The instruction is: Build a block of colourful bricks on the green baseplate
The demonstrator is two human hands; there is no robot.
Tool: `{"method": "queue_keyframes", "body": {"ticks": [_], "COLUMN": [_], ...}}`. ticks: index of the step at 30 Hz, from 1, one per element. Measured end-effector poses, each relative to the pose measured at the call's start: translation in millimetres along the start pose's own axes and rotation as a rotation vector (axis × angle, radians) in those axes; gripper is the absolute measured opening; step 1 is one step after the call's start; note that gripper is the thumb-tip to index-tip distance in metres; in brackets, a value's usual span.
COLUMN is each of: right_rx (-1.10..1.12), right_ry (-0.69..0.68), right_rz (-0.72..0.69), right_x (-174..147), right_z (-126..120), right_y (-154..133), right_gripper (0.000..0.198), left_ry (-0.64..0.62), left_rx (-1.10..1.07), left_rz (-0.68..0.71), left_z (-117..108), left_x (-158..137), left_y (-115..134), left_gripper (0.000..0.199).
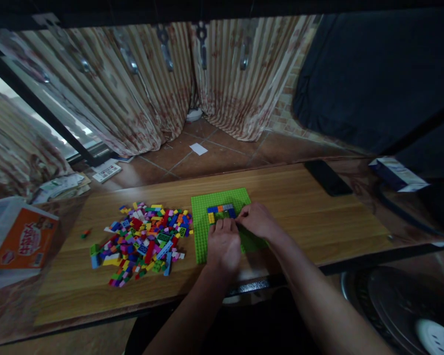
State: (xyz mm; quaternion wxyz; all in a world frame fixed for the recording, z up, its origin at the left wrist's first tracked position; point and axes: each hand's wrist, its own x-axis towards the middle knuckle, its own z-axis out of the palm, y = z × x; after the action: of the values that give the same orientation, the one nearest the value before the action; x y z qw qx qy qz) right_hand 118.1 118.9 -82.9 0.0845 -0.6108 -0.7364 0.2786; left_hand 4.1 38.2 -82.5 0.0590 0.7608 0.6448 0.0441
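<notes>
A green studded baseplate lies on the wooden board, with a low wall of building bricks in blue, orange, grey and yellow built on it. My left hand rests over the front of this wall, its fingers bent down onto the bricks; what they touch is hidden. At the wall's right side my right hand is closed, thumb and fingertips pinched together by the blue corner. Anything between those fingertips is too small to make out. Left of the baseplate spreads a heap of loose, many-coloured bricks.
A black phone lies on the wooden board at the right, with a small box beyond it. An orange-labelled plastic tub stands at the far left. Two small bricks lie apart from the heap.
</notes>
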Motion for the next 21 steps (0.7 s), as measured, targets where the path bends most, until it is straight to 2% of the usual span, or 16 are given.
{"method": "queue_keyframes", "body": {"ticks": [4, 7, 10, 12, 14, 16, 21], "right_rx": [0.072, 0.131, 0.157, 0.100, -0.007, -0.106, -0.170], "right_ry": [-0.040, -0.038, 0.071, 0.174, 0.233, 0.227, 0.150], "right_rz": [-0.040, -0.070, 0.001, 0.065, 0.094, 0.093, 0.057], "right_x": [-0.5, -0.4, 1.2, 2.0, 1.4, -0.1, -3.4], "right_z": [-0.8, -4.8, -12.7, -18.4, -22.6, -24.5, -24.8], "right_y": [4.2, 11.5, 21.8, 28.6, 33.7, 36.5, 38.4], "right_gripper": [0.014, 0.019, 0.025, 0.027, 0.026, 0.023, 0.022], "left_ry": [0.025, 0.144, 0.348, 0.418, 0.390, 0.309, 0.205], "left_rx": [-0.075, -0.227, -0.385, -0.425, -0.421, -0.411, -0.445], "left_rz": [0.003, 0.025, -0.072, -0.187, -0.281, -0.326, -0.282], "left_z": [1.9, 1.5, -2.8, -5.7, -6.4, -5.0, -1.3], "left_x": [-2.6, -4.7, -3.3, -0.4, 3.0, 6.0, 10.4], "left_y": [-8.2, -21.5, -40.7, -53.2, -61.8, -65.1, -56.8], "left_gripper": [0.035, 0.033, 0.032, 0.032, 0.032, 0.035, 0.035]}}
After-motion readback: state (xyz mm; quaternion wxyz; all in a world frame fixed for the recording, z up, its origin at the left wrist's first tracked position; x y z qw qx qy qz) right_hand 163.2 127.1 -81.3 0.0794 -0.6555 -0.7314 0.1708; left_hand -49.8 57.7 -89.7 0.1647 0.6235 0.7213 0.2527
